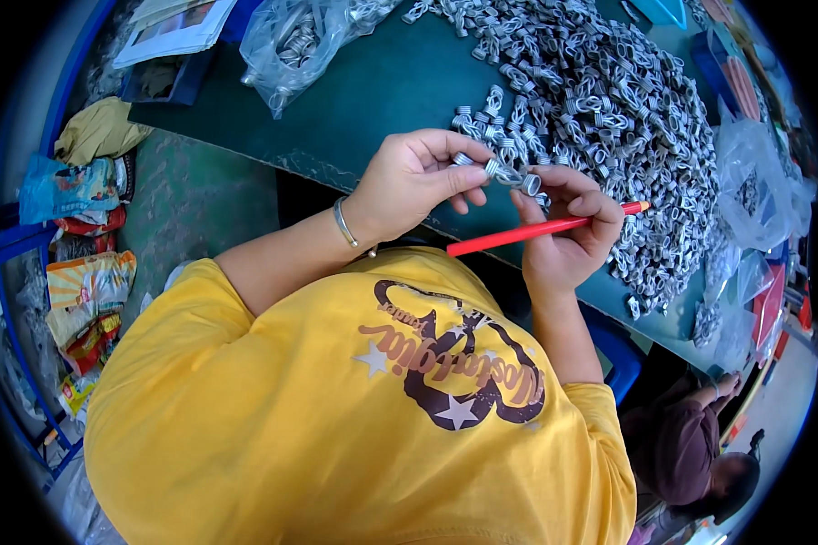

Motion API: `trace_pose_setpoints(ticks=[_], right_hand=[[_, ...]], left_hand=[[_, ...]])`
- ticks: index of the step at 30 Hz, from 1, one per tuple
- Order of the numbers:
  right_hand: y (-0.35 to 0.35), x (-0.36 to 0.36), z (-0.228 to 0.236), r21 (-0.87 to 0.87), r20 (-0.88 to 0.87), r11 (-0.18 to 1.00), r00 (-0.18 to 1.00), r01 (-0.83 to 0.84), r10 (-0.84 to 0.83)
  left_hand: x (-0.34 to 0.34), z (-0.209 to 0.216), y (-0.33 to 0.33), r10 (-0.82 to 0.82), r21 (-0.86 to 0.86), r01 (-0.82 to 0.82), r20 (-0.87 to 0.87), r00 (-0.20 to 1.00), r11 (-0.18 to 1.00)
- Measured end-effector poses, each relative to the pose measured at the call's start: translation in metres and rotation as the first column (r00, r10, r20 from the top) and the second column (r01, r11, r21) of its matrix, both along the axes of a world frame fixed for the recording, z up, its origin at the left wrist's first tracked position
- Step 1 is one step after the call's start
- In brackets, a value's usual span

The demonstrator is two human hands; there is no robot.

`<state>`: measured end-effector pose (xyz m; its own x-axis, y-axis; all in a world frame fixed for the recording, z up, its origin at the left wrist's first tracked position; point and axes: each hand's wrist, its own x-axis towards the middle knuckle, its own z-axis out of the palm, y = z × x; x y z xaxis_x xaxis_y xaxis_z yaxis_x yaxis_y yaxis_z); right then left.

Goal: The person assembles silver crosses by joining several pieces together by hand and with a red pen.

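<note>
1. The left hand (427,173) pinches between thumb and fingers one end of a small metal piece (509,174), out over the table's near edge.
2. The right hand (568,227) is bent narrow around the piece's other end, close to the left fingertips; whether this is one piece or several together, I cannot tell.
3. A straight, slim red pencil (504,239) also lies across the right hand, its paler tip pointing over the heap.
4. That heap (609,118) consists of dull silver-grey pieces with rounded loops and ridged, ring-like ends, piled loosely on the smooth dark green table (354,100).
5. A clear, crinkled plastic bag (265,68) at the upper left holds similar shiny pieces.
6. Another thin, see-through bag (750,159), right of the heap, has grey pieces showing inside.
7. A blue box (191,89) near flat paper sheets (177,32) contains something dark and crumpled.
</note>
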<state>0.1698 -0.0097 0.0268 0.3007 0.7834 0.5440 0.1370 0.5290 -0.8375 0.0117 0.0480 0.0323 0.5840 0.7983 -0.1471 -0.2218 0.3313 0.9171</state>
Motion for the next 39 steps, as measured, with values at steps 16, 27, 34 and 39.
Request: trace_pose_setpoints(ticks=[16,27,34,39], right_hand=[[0.009,0.020,-0.002,-0.192,0.530,0.959,0.844,0.208,-0.077],[0.018,0.016,-0.011,-0.018,0.778,0.967,0.611,0.254,-0.146],[0.018,0.016,-0.005,-0.134,0.575,0.975,0.815,0.178,-0.070],[0.028,0.017,-0.007,-0.026,0.746,0.985,0.659,0.173,-0.096]], left_hand=[[-0.008,-0.007,0.004,0.031,-0.531,0.024,0.095,0.995,0.847],[-0.004,-0.007,0.002,-0.062,-0.172,0.039,-0.131,0.989,0.984],[0.004,-0.012,0.001,0.040,0.152,-0.014,-0.167,0.985,0.988],[0.004,-0.016,0.005,0.048,0.242,0.012,-0.240,0.970,0.970]])
